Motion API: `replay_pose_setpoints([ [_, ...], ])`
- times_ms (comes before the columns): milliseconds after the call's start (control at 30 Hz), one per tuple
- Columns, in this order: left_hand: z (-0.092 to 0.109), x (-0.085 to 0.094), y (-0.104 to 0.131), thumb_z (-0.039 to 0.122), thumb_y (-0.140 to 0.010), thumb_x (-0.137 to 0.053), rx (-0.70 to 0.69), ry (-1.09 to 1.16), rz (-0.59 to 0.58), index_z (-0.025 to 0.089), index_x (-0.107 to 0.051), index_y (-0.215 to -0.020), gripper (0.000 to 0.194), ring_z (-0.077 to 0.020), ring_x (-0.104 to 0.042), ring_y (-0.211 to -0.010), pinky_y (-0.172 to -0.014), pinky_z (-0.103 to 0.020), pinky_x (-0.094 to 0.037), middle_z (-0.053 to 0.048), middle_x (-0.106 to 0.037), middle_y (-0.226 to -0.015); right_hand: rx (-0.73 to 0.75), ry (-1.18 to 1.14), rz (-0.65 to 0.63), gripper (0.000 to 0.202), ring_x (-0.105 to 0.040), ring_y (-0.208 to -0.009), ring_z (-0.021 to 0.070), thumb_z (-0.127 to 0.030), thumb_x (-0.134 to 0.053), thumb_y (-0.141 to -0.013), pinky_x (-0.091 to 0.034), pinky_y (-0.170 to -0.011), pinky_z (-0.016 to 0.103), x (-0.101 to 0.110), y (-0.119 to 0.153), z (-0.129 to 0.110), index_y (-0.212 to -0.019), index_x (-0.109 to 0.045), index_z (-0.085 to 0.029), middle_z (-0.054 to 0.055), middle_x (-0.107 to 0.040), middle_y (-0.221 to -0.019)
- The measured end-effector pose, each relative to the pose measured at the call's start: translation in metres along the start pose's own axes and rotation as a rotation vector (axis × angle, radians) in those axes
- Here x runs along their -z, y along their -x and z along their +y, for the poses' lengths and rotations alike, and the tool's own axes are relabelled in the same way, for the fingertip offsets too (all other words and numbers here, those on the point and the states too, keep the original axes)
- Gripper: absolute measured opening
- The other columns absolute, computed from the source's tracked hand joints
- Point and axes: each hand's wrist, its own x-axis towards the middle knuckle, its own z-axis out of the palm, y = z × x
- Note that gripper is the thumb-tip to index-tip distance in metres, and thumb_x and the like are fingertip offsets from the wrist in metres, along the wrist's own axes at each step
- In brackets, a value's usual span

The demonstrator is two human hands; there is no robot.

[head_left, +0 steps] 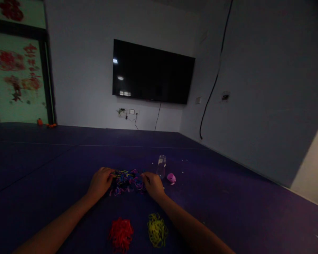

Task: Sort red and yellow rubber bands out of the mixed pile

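A loose heap of mixed rubber bands (127,180), blue, purple, pink and yellow, lies on the dark purple floor in front of me. My left hand (102,180) is at its left edge, fingers curled together on some bands. From the other side my right hand (153,185) pinches at the heap's right edge; its fingertips are partly hidden among the bands. Nearer to me, between my forearms, are a pile of red rubber bands (121,234) and a separate pile of yellow-green rubber bands (157,230).
Just beyond my right hand a clear bottle (161,166) stands, slightly tilted in view, with a pink crumpled item (171,177) beside it. Small white scraps dot the floor (214,204). A television (152,72) hangs on the far wall, and a black cable (214,83) dangles at the right.
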Motion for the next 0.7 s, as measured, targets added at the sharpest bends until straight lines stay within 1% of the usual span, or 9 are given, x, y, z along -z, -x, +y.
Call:
replay_pose_setpoints([
  [100, -0.007, -0.002, 0.001, 0.013, -0.08, -0.046, 0.013, 0.004, -0.044, 0.02, -0.069, -0.09, 0.026, -0.0249, -0.061, -0.091, -0.08, -0.036, -0.047, -0.006, -0.07, -0.091, 0.036, 0.079, -0.038, 0.029, -0.058, -0.069, 0.0154, -0.025, -0.04, -0.092, -0.037, -0.06, 0.022, 0.0, 0.001, -0.004, -0.074, -0.062, -0.019, 0.003, -0.064, -0.072],
  [233, -0.004, -0.006, 0.002, 0.012, -0.081, -0.046, -0.013, 0.008, -0.091, 0.021, -0.07, -0.087, 0.026, -0.0233, -0.063, -0.087, -0.077, -0.032, -0.046, -0.006, -0.071, -0.088, 0.106, 0.172, -0.072, 0.025, -0.058, -0.079, 0.0171, -0.024, -0.043, -0.092, -0.039, -0.068, 0.024, -0.001, 0.002, -0.008, -0.078, -0.064, -0.02, 0.005, -0.065, -0.079],
  [400, -0.003, -0.007, 0.0, 0.009, -0.081, -0.044, -0.02, 0.007, -0.12, 0.018, -0.07, -0.087, 0.028, -0.0234, -0.063, -0.085, -0.076, -0.032, -0.046, -0.008, -0.071, -0.087, 0.159, 0.208, -0.094, 0.023, -0.056, -0.081, 0.0172, -0.02, -0.045, -0.091, -0.04, -0.075, 0.026, -0.003, 0.001, -0.009, -0.077, -0.063, -0.018, 0.005, -0.064, -0.078],
  [567, -0.004, -0.006, 0.0, 0.011, -0.083, -0.044, -0.039, 0.007, -0.138, 0.019, -0.071, -0.087, 0.028, -0.0227, -0.063, -0.086, -0.078, -0.032, -0.045, -0.007, -0.071, -0.088, 0.172, 0.215, -0.115, 0.022, -0.055, -0.08, 0.017, -0.018, -0.045, -0.09, -0.04, -0.074, 0.027, -0.001, 0.001, -0.012, -0.074, -0.061, -0.018, 0.005, -0.063, -0.077],
  [700, -0.005, -0.006, 0.0, 0.01, -0.082, -0.045, -0.031, 0.018, -0.119, 0.02, -0.071, -0.085, 0.028, -0.0226, -0.063, -0.086, -0.077, -0.032, -0.046, -0.006, -0.071, -0.087, 0.193, 0.21, -0.126, 0.023, -0.055, -0.08, 0.0174, -0.018, -0.044, -0.091, -0.04, -0.074, 0.027, 0.0, 0.002, -0.013, -0.074, -0.06, -0.018, 0.005, -0.063, -0.078],
])
